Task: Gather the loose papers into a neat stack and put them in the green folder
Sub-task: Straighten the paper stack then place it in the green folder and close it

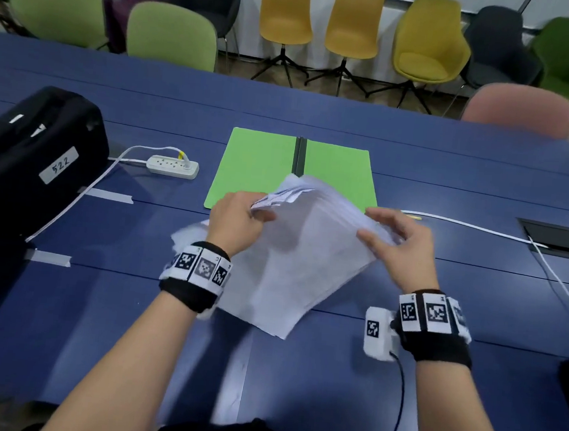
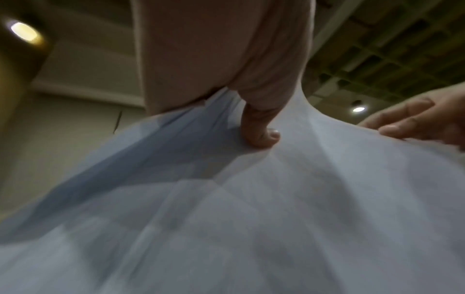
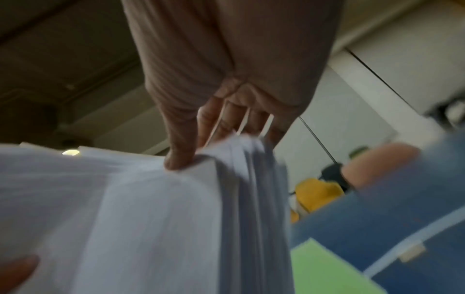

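Observation:
Both hands hold a thick bundle of white papers (image 1: pixel 293 250) tilted above the blue table, its sheets fanned and uneven. My left hand (image 1: pixel 241 216) pinches the bundle's upper left corner, thumb on top; in the left wrist view the thumb (image 2: pixel 259 129) presses into the papers (image 2: pixel 251 208). My right hand (image 1: pixel 390 233) grips the right edge, and the right wrist view shows its thumb (image 3: pixel 180 157) on the papers (image 3: pixel 151 218) with fingers behind. The green folder (image 1: pixel 256 164) lies open and flat just beyond the bundle, partly hidden by it, and shows again in the right wrist view (image 3: pixel 322 268).
A black case (image 1: pixel 30 158) sits at the left, with a white power strip (image 1: pixel 173 166) and its cable beside it. A white cable (image 1: pixel 474 226) runs to a table hatch (image 1: pixel 559 239) at the right. Several chairs (image 1: pixel 353 22) line the far side.

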